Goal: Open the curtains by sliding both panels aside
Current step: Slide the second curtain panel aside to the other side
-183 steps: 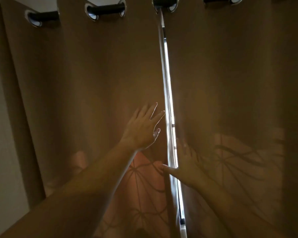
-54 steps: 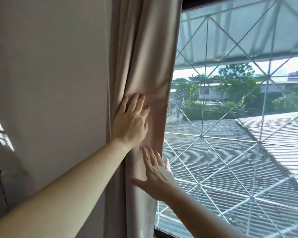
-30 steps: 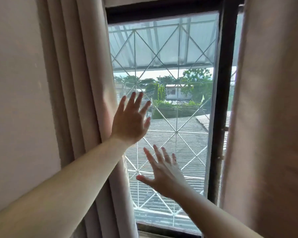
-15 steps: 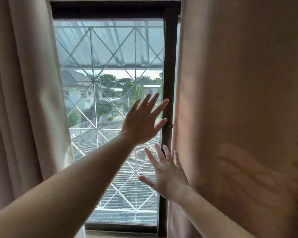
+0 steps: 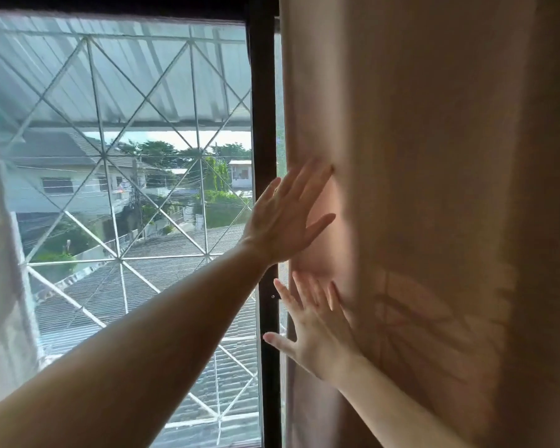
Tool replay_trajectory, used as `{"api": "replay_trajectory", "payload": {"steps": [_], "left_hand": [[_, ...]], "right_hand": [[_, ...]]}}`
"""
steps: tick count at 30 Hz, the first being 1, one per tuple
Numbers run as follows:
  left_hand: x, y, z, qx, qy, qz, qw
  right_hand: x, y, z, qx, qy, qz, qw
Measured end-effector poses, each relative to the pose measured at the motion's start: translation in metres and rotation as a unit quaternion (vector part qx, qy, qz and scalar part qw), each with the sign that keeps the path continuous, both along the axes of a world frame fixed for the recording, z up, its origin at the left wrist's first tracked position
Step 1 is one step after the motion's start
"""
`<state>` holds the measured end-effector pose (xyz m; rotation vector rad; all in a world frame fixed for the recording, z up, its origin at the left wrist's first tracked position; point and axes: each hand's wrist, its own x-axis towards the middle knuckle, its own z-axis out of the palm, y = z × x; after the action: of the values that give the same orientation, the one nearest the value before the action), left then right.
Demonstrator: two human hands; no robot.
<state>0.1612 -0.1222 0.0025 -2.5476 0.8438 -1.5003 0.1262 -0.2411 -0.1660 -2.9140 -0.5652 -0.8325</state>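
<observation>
The right curtain panel [image 5: 434, 156], tan and backlit, hangs over the right half of the view, its inner edge beside the dark window mullion [image 5: 263, 124]. My left hand [image 5: 285, 218] is flat and spread, fingertips pressing the panel's edge. Just below it, my right hand [image 5: 317, 328] also lies flat with fingers apart against the same edge. Neither hand grips the cloth. The left curtain panel [image 5: 0, 253] is bunched at the far left edge, pale and blurred.
The uncovered window pane [image 5: 126, 189] shows a white diamond-pattern grille, a metal awning, roofs and trees outside. The dark frame runs along the top and down the middle.
The view has swung right, so the left panel has nearly left the frame. Both hands have moved right and now press on the right panel's edge.
</observation>
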Motion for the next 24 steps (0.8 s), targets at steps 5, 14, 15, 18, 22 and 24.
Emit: {"api": "replay_trajectory", "payload": {"steps": [5,14,15,18,22,24], "left_hand": [[0.034,-0.028,0.001,0.005,-0.018,-0.044,0.999],[0.075,-0.088,0.000,-0.001,-0.020,-0.092,0.996],[0.077,-0.094,0.000,0.000,-0.021,-0.096,0.995],[0.080,-0.111,0.000,0.004,-0.025,-0.110,0.994],[0.080,-0.135,0.004,0.015,-0.022,-0.106,0.994],[0.080,-0.149,0.005,0.019,-0.024,-0.111,0.993]], "right_hand": [[0.020,-0.027,-0.001,0.001,-0.022,-0.023,0.999],[0.036,-0.082,0.004,0.014,-0.012,-0.084,0.996],[0.037,-0.088,0.004,0.014,-0.011,-0.089,0.996],[0.040,-0.106,0.002,-0.001,-0.029,-0.109,0.994],[0.043,-0.129,0.002,0.001,-0.040,-0.123,0.992],[0.044,-0.142,0.003,0.006,-0.038,-0.123,0.992]]}}
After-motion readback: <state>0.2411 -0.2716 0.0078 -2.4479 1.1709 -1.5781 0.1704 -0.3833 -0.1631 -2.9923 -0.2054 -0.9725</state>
